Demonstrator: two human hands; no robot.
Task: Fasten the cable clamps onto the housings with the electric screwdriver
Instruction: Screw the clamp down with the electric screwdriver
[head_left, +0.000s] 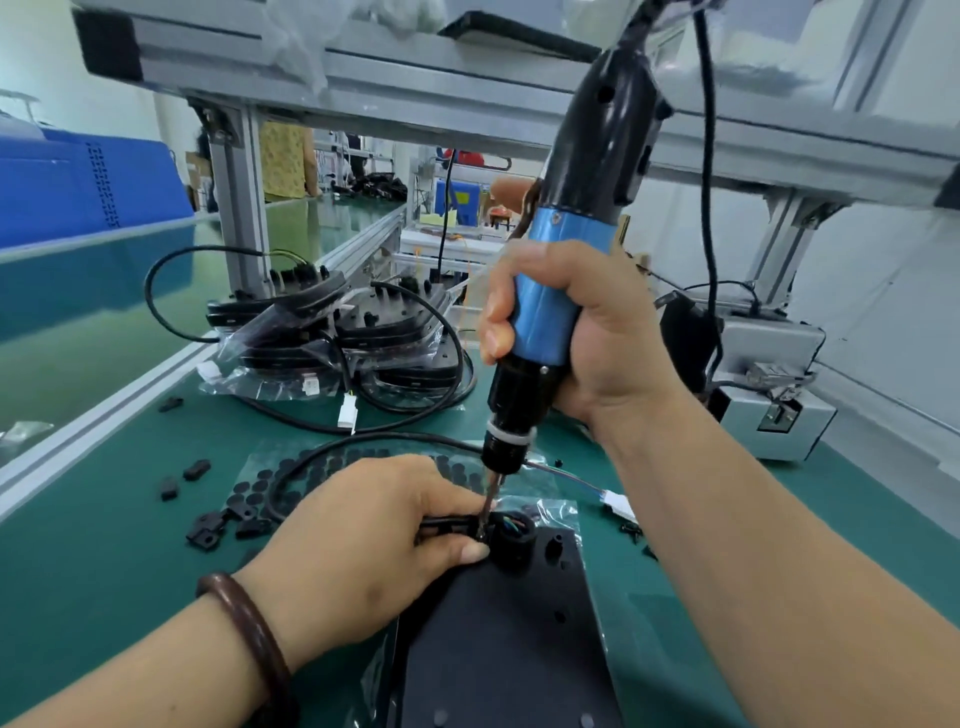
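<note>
The step in hand seems to be the driving of a screw through the cable clamp (448, 523) into the housing (498, 649), which lies in the lower centre of the frame on the green bench mat (104, 545). The right hand (608, 338) is wrapped closed around the blue grip of the electric screwdriver (550, 291), in the centre right of the frame. The left hand (363, 540) pinches the clamp and the black cable (322, 460) between thumb and fingers, just left of the bit (488, 501). To do this step well, I think the bit should first sit fully in the screw head and stand straight over the hole. The push should go along the tool, not sideways. The left fingers should keep the clamp flat and keep away from the turning bit, since they are very close to it. Whether a screw is on the tip I cannot tell, because the tip is small and partly hidden. The long axis of the screwdriver runs from the upper right of the frame down to the lower centre. It leans a little, so the bit points down and slightly to the left. The housing is a flat black plate, and its long axis runs from the centre toward the bottom edge, with the cable entry at its upper end. The clamp lies across, from left to right, along the cable. More housings (332, 332) are stacked in the centre left, and loose clamps (208, 530) lie at the lower left.
</note>
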